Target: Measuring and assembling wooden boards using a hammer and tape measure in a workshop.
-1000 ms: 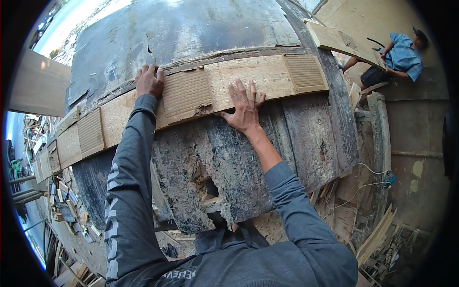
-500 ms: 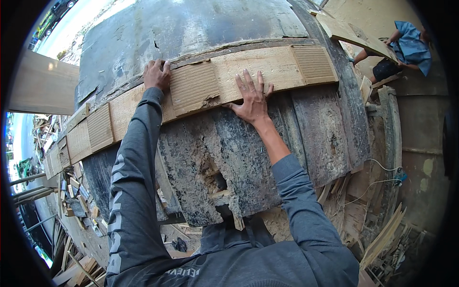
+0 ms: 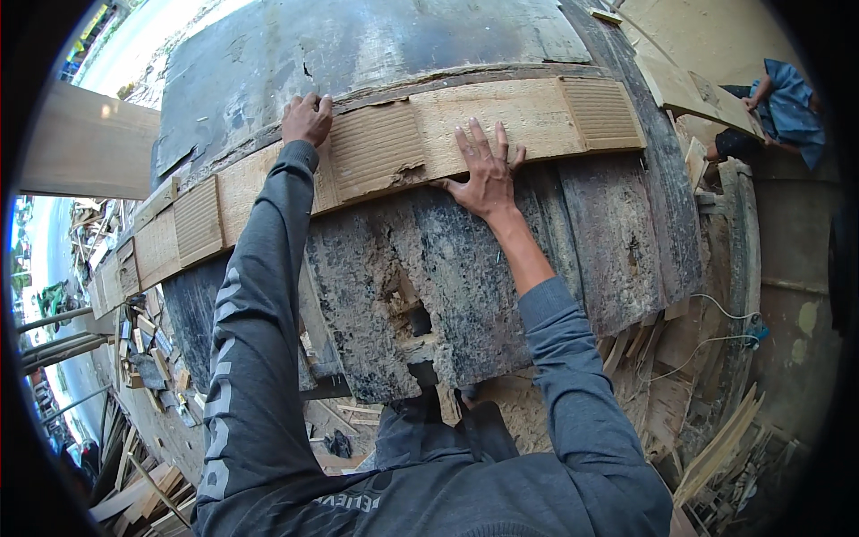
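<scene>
Both flat, the left hand [image 3: 307,118] and right hand [image 3: 486,172] press the pale plank [image 3: 528,116], fingers released.

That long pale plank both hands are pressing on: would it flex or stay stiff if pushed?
The pale plank probably flexes a little, since it follows the dark hull in a curve. It looks thick and long, so likely heavy. Its ribbed patches should give the left hand and right hand grip.
</scene>
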Action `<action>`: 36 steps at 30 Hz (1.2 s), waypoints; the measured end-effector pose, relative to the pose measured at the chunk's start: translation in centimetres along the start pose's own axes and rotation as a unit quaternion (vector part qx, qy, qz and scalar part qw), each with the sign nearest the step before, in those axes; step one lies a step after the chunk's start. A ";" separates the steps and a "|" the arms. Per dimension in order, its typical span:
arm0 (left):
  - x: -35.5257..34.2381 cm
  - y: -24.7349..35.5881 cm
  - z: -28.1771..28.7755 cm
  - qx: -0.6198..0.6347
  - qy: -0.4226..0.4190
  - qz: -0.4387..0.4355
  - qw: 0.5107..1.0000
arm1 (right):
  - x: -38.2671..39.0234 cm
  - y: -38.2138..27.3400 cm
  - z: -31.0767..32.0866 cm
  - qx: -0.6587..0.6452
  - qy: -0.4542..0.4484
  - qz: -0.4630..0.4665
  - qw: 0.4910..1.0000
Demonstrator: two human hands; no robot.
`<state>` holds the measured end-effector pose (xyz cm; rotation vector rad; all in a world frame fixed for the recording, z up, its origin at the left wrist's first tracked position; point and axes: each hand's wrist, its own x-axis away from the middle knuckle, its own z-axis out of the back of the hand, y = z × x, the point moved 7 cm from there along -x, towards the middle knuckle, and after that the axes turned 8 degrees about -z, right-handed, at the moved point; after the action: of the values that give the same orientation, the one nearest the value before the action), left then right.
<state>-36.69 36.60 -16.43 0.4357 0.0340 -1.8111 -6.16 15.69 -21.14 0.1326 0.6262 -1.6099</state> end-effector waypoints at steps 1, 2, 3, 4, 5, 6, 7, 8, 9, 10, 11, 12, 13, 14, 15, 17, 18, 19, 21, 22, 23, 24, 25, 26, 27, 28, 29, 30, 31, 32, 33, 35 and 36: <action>0.2 0.6 0.3 0.002 -0.001 0.002 1.000 | 0.2 0.1 0.4 0.008 0.000 -0.002 1.000; 0.3 -0.3 1.1 -0.001 0.001 0.008 1.000 | 0.1 -0.6 0.7 -0.001 -0.001 0.004 1.000; 0.2 -0.7 1.6 -0.022 -0.007 -0.018 1.000 | 0.1 -1.1 0.9 -0.003 -0.009 0.003 1.000; 0.4 -1.4 2.0 -0.028 -0.005 -0.013 1.000 | 0.0 -1.6 1.1 -0.006 -0.016 0.002 1.000; 0.7 -1.1 2.1 -0.018 -0.002 0.000 1.000 | 0.2 -1.4 1.3 0.003 -0.020 0.000 1.000; 1.1 -0.4 2.1 -0.007 -0.003 0.013 1.000 | 0.6 -1.2 1.5 0.004 -0.025 -0.001 1.000; 1.5 0.3 2.1 0.005 -0.006 0.022 1.000 | 0.9 -0.9 1.7 0.005 -0.036 -0.010 0.999; 1.3 -0.1 2.4 0.003 -0.005 0.024 1.000 | 0.5 -1.2 2.0 0.001 -0.042 -0.014 0.999; 1.0 -0.2 2.6 -0.001 0.006 0.019 1.000 | 0.1 -1.6 2.1 -0.002 -0.058 -0.018 0.998; 0.6 -0.5 3.0 -0.004 0.017 0.013 1.000 | -0.4 -2.0 2.4 -0.005 -0.058 -0.015 0.998; 0.6 -0.5 2.5 0.011 -0.004 0.031 0.999 | -0.3 -1.8 2.2 -0.002 -0.066 -0.021 0.998; 0.6 -0.3 2.4 0.011 -0.004 0.032 0.999 | -0.2 -1.6 2.0 0.000 -0.074 -0.026 0.997; 0.7 0.1 2.2 0.012 -0.009 0.029 0.999 | -0.2 -1.4 2.1 -0.001 -0.069 -0.025 0.997; 0.6 0.0 2.2 0.011 -0.017 0.027 0.999 | -0.3 -1.6 2.3 -0.003 -0.072 -0.024 0.997; 0.5 0.0 2.2 0.010 -0.030 0.017 0.999 | -0.3 -1.7 2.6 -0.005 -0.073 -0.025 0.997; 0.7 -0.2 2.2 0.011 -0.034 0.028 0.999 | -0.4 -1.9 3.1 -0.001 -0.068 -0.024 0.997; 0.6 -0.1 2.3 0.014 -0.037 0.037 0.999 | -0.5 -2.0 3.1 -0.002 -0.068 -0.023 0.997; 0.5 -0.1 2.4 0.017 -0.026 0.042 0.999 | -0.7 -2.0 3.2 -0.001 -0.066 -0.022 0.998; 0.5 0.0 2.3 0.021 -0.030 0.045 0.998 | -0.9 -2.0 3.2 0.006 -0.070 -0.015 0.997; 0.6 0.0 2.2 0.026 -0.033 0.047 0.998 | -0.9 -2.0 3.3 0.005 -0.072 -0.014 0.997; 0.6 -0.1 2.3 0.027 -0.029 0.049 0.998 | -1.1 -2.1 3.5 -0.002 -0.079 -0.015 0.997; 0.6 -0.2 2.3 0.025 -0.030 0.053 0.998 | -1.2 -2.3 3.7 -0.008 -0.086 -0.016 0.996; 0.7 -0.4 2.3 0.024 -0.031 0.058 0.998 | -1.2 -2.4 4.0 0.005 -0.089 -0.018 0.996; 0.7 -0.1 2.3 0.023 -0.034 0.063 0.997 | -1.3 -2.5 4.3 0.004 -0.093 -0.017 0.996; 0.8 0.2 2.4 0.031 -0.026 0.063 0.997 | -1.4 -2.4 4.5 0.007 -0.101 -0.016 0.995; 0.9 0.4 2.4 0.031 -0.029 0.067 0.997 | -1.5 -2.4 4.6 0.011 -0.110 -0.016 0.994; 0.9 0.5 2.7 0.026 -0.030 0.071 0.997 | -1.8 -2.5 4.8 0.019 -0.109 -0.016 0.994; 0.8 0.6 2.9 0.023 -0.032 0.075 0.996 | -2.0 -2.6 5.0 0.018 -0.114 -0.015 0.993; 0.6 0.8 3.0 0.022 -0.035 0.078 0.996 | -2.2 -2.6 5.2 0.017 -0.114 -0.017 0.993; 0.4 0.9 3.1 0.028 -0.029 0.078 0.996 | -2.4 -2.7 5.5 0.015 -0.114 -0.018 0.993; 0.3 1.0 3.2 0.034 -0.023 0.078 0.996 | -2.7 -2.8 5.7 0.014 -0.117 -0.016 0.993; 0.2 0.7 3.3 0.040 -0.020 0.086 0.995 | -2.7 -3.2 5.9 0.043 -0.142 -0.018 0.989; 0.2 0.5 3.4 0.048 -0.017 0.088 0.995 | -2.7 -3.4 6.1 0.041 -0.147 -0.014 0.988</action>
<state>-37.17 35.40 -13.26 0.4606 -0.1131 -1.6507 -7.28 15.26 -13.73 -0.0525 0.3357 -1.6425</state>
